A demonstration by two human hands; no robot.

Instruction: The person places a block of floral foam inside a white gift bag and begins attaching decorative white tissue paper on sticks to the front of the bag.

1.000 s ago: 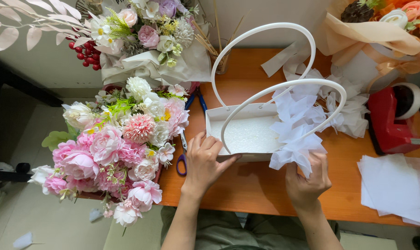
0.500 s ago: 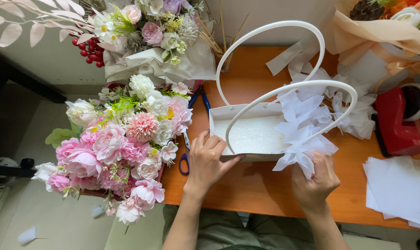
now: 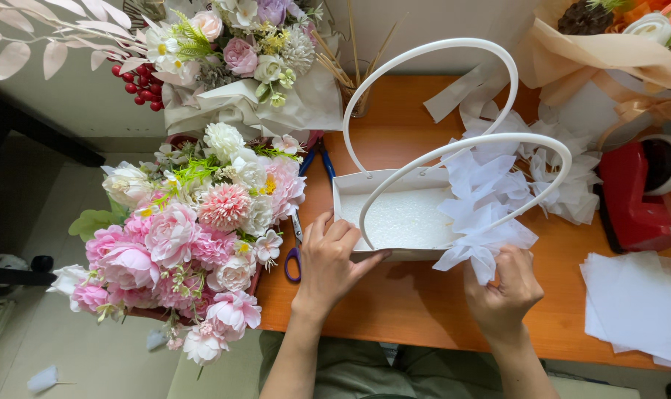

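A white flower basket (image 3: 348,210) with two tall looped handles stands on the orange table (image 3: 417,303); white foam lines its floor. My left hand (image 3: 329,260) grips the basket's near left edge, thumb on the front wall. My right hand (image 3: 504,287) pinches the lower end of a crumpled white tissue paper (image 3: 483,199) that drapes over the basket's right side and front handle.
A pink and white bouquet (image 3: 195,236) lies left of the basket, another wrapped bouquet (image 3: 239,66) behind it. Blue and purple scissors (image 3: 297,244) lie between bouquet and basket. A red tape dispenser (image 3: 638,192) and stacked white sheets (image 3: 638,303) are at right.
The view has shifted slightly. My right hand has moved a little rightwards with the tissue paper; my left hand stays on the basket's edge.
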